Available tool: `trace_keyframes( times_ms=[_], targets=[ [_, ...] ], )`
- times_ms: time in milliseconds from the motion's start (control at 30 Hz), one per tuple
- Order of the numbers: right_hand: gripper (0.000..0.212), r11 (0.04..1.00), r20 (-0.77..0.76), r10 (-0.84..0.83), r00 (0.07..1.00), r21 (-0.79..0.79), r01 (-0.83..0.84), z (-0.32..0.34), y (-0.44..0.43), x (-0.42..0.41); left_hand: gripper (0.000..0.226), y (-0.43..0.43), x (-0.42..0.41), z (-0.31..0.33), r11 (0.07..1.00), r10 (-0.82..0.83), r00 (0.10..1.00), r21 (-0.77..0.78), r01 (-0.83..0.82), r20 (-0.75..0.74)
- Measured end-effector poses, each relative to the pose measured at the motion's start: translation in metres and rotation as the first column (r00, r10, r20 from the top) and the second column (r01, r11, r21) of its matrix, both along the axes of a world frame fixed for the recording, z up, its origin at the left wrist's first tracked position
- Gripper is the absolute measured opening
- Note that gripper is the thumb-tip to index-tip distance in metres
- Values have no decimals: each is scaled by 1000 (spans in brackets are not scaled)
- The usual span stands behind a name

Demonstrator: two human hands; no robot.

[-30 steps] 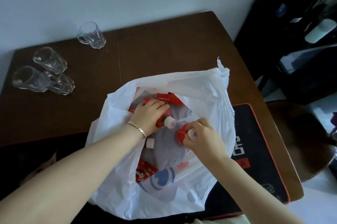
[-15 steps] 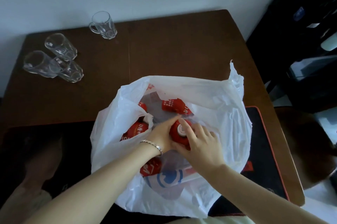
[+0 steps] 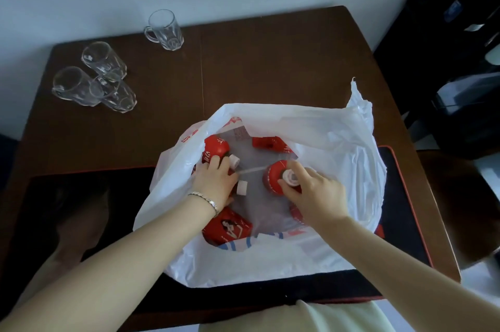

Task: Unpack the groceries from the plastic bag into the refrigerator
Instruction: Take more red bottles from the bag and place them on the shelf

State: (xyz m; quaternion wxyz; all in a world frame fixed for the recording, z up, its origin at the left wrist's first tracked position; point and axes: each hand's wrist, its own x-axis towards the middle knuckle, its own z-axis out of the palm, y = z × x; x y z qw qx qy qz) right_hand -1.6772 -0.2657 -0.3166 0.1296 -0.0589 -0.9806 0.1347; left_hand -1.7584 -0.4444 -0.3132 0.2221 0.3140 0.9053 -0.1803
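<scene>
I see clear faceted glass mugs [image 3: 93, 85] far L on the dark wood table [image 3: 270, 66], then, inside the crinkly white plastic bag [image 3: 338, 147] mid-table, L hand [image 3: 213, 183] curled round a red-label bottle [image 3: 215, 145] – R hand [image 3: 316, 196] pinching a 2nd bottle [image 3: 272, 177] by its white cap.

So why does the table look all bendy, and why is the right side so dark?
Head view: the wide-angle lens bows the table edges; the dark furniture on the right sits in shade, details lost; the glasses catch small glints; the red bottles in the bag look slightly soft.
</scene>
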Motion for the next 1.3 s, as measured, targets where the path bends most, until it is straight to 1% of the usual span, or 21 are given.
trace_keyframes(
  times_ms=[100, 167, 200, 233, 300, 333, 367, 433, 500, 567, 667, 767, 867, 1000, 1067, 1133, 1233, 1300],
  targets=[
    [34, 996, -19, 8, 1000, 88, -6, -5, 1, 9, 44, 14, -2, -7, 993, -115, 993, -36, 115, 0],
    [35, 991, 31, -27, 999, 131, 23, -5, 2, 6, 41, 20, -2, -8, 990, -137, 990, -34, 138, 18],
    [36, 987, 57, -49, 997, 154, 40, -5, 3, 4, 39, 20, -2, -7, 992, -125, 992, 0, 125, 18],
    [36, 982, 79, -62, 995, 182, 46, -5, 5, 3, 38, 19, -3, -4, 990, -120, 992, 66, 121, -29],
    [36, 977, 126, -42, 991, 212, 14, -1, 12, 4, 44, 12, -3, 8, 974, -23, 989, 220, 55, -144],
    [40, 978, 197, -28, 980, 208, -14, 1, 16, 3, 44, 6, -3, 12, 959, 35, 990, 285, 5, -135],
    [44, 982, 271, -13, 962, 183, -38, 4, 23, 3, 40, 0, -2, 16, 934, 106, 990, 352, -67, -93],
    [48, 989, 341, -20, 940, 145, -31, 7, 35, -2, 33, -10, -1, 24, 864, 270, 963, 444, -238, -10],
    [48, 994, 379, -39, 925, 111, -4, 10, 44, -10, 35, -18, 0, 27, 756, 427, 903, 530, -384, 46],
    [43, 997, 415, -25, 909, 77, -7, 12, 44, -15, 38, -21, 5, 29, 669, 509, 852, 567, -480, 121],
    [33, 1000, 409, -7, 913, -3, 9, 13, 37, -16, 38, -15, 15, 36, 570, 573, 797, 606, -555, 191],
    [31, 1000, 419, 16, 908, -23, -6, 16, 30, -17, 36, -10, 21, 50, 483, 592, 784, 697, -530, 186],
    [37, 1000, 483, 19, 875, -21, -9, 22, 26, -24, 30, -10, 18, 69, 443, 567, 813, 782, -440, 136],
    [45, 997, 537, -68, 841, 3, 78, 29, 25, -25, 33, -17, 8, 84, 462, 466, 867, 786, -410, 178],
    [47, 989, 542, -128, 831, 7, 147, 31, 22, -20, 33, -22, 1, 87, 483, 406, 896, 791, -376, 179],
    [49, 967, 564, -189, 804, -36, 252, 36, 14, -14, 34, -27, -6, 92, 504, 336, 927, 800, -324, 164],
    [47, 925, 564, -259, 784, -90, 370, 55, 2, -6, 34, -33, -14, 101, 504, 233, 965, 833, -226, 120],
    [43, 896, 532, -304, 790, -123, 428, 75, -4, 4, 34, -34, -17, 107, 496, 160, 984, 855, -154, 85]
  ],
)
